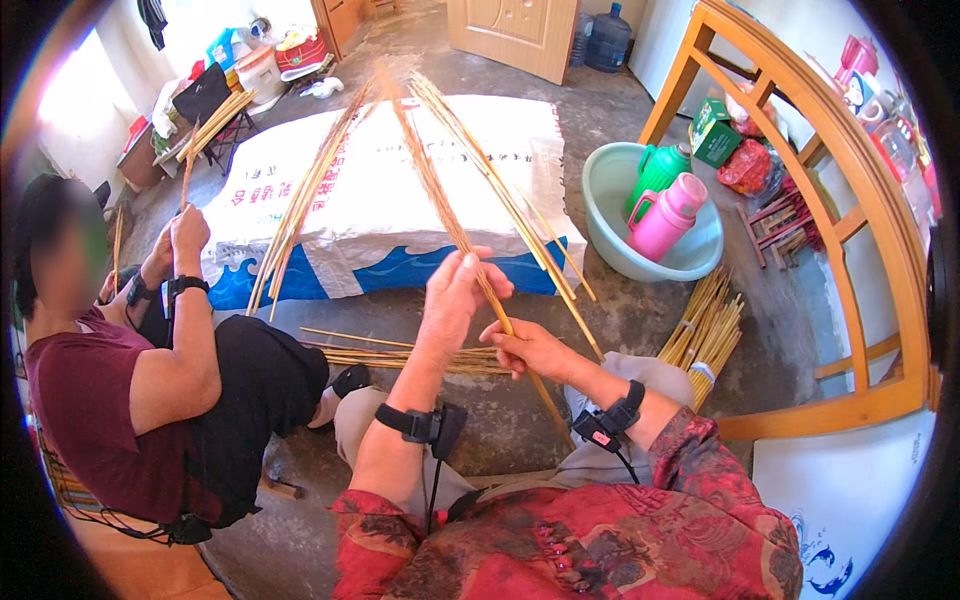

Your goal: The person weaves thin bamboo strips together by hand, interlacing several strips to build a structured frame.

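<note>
Stalk (pixel 440 198) slantwise in left hand (pixel 452 295), right hand (pixel 535 348) lower along it

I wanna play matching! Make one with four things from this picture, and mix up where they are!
Things
1. Pink thermos
2. Blue water bottle
3. Feathery stalk
4. Tied stalk bundle

Places
A. On the floor near the wooden frame
B. In the left hand and right hand
C. In the pale tub
D. Beside the door

Pairs: 1-C, 2-D, 3-B, 4-A
</note>
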### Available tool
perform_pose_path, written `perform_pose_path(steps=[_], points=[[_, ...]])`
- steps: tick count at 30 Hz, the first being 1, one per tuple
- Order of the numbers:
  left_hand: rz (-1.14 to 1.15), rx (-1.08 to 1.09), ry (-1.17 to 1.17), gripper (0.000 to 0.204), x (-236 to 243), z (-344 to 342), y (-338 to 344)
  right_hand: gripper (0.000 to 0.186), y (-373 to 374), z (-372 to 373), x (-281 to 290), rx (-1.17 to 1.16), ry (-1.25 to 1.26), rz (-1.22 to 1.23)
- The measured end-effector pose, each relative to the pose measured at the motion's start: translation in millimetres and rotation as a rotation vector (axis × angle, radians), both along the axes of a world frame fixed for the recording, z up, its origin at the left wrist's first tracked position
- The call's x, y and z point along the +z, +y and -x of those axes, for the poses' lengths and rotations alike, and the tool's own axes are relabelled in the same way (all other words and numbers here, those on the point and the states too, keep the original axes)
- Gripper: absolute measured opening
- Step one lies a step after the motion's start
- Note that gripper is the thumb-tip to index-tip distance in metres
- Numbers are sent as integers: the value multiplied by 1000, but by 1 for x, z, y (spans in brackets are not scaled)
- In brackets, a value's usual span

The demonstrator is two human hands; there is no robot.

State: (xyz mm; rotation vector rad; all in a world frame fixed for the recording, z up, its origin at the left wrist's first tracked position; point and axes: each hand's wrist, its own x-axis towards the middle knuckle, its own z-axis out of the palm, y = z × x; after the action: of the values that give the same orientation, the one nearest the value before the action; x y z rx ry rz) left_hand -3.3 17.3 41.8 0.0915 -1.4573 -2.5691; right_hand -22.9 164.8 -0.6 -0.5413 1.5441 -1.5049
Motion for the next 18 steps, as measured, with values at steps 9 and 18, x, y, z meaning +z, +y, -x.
perform_pose_path(steps=[9, 18], points=[[-13, -2, 65, 22, -3, -1, -16, 28, 12, -6, 2, -24, 138, -90], [353, -57, -25, 21, -7, -4, 1, 30, 1, 2, 18, -307, 147, 189]])
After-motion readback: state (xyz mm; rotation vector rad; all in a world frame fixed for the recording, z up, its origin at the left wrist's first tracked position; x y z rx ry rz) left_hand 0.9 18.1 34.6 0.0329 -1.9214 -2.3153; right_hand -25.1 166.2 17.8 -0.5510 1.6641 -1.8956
